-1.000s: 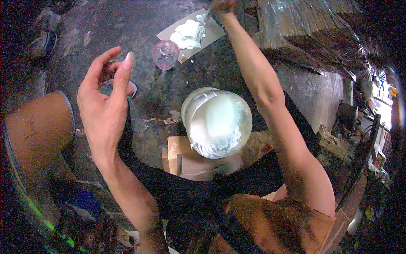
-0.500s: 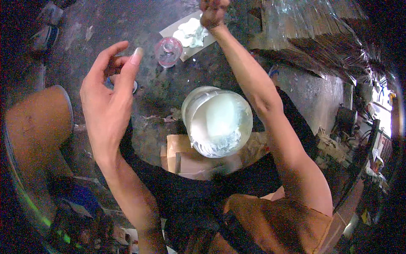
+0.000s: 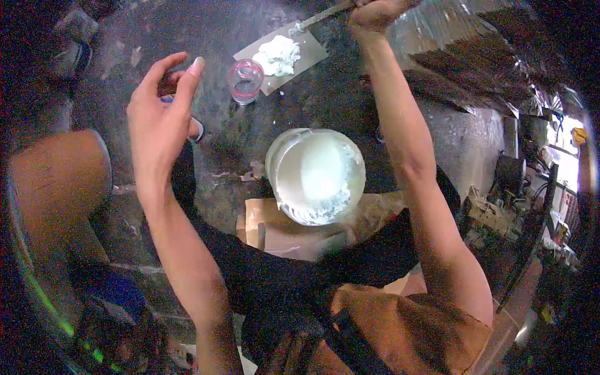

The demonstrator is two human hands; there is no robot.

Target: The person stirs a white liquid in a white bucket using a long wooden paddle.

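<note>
At the top, my right hand point(image 3: 378, 15) is closed around the handle of a narrow, stick-like tool point(image 3: 325, 14). The tool slants down to the left, and white smears show by its tip. Below that tip, a mound of white paste point(image 3: 277, 55) lies on a flat light-brown sheet point(image 3: 312, 50) on the floor. My left hand point(image 3: 159, 115) hangs in the air with fingers loosely bent and apart, holding nothing. A clear container with a pinkish rim point(image 3: 245, 81) stands beside the sheet. Between my forearms sits a pale bucket point(image 3: 315, 178) with white material inside and smears on its wall.
A brown drum point(image 3: 59, 172) stands at the left. Plastic-wrapped stacks point(image 3: 462, 50) are at the upper right, with clutter point(image 3: 497, 209) below them. A piece of cardboard point(image 3: 253, 219) lies under and in front of the bucket, near my legs.
My right hand has moved to the right, bringing the stick-like tool into sight over the sheet's edge. My left hand has shifted only slightly.
</note>
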